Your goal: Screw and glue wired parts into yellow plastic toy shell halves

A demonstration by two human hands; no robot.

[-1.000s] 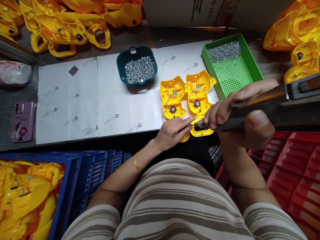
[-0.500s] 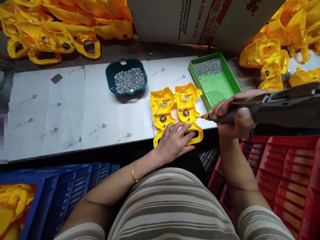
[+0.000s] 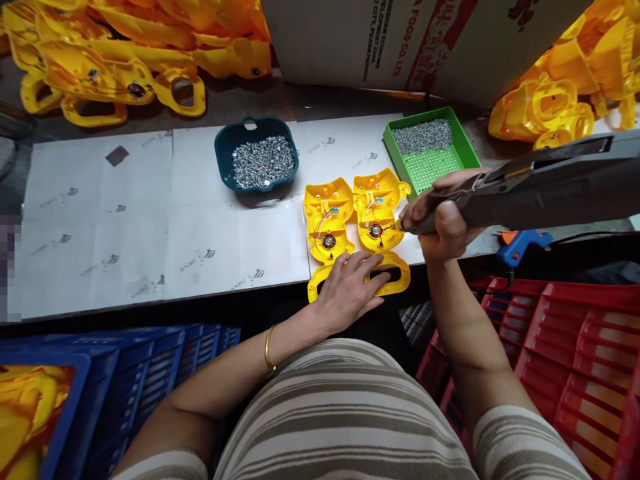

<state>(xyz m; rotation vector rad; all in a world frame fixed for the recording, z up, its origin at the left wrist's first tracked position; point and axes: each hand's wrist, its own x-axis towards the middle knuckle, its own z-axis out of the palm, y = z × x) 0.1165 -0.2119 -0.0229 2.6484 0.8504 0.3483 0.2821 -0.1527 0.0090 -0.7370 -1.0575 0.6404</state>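
Note:
Two yellow plastic shell halves with loop handles lie side by side, hollow side up: the left shell (image 3: 320, 227) and the right shell (image 3: 365, 217). Each contains thin wires, a small circuit board and a round speaker (image 3: 375, 231). My left hand (image 3: 350, 287) rests across both handles, fingers stretched out and spread. My right hand (image 3: 443, 227) is wrapped round a dark grey electric screwdriver (image 3: 545, 200), held nearly level. Its bit points left into the right shell, beside the speaker; whether the tip touches a screw is too small to tell.
A dark teal basin (image 3: 223, 157) and a green tray (image 3: 465, 137) contain small metal screws. Behind stand a large carton (image 3: 340, 47) and piled yellow shells (image 3: 100, 73). A blue glue gun (image 3: 523, 248) lies right. Blue crates (image 3: 150, 373) and a red crate (image 3: 550, 347) flank me.
My right hand and the screwdriver have moved left, taking the bit from the right shell's edge to beside its speaker. The glue gun has come into sight. My left hand stays on the handles.

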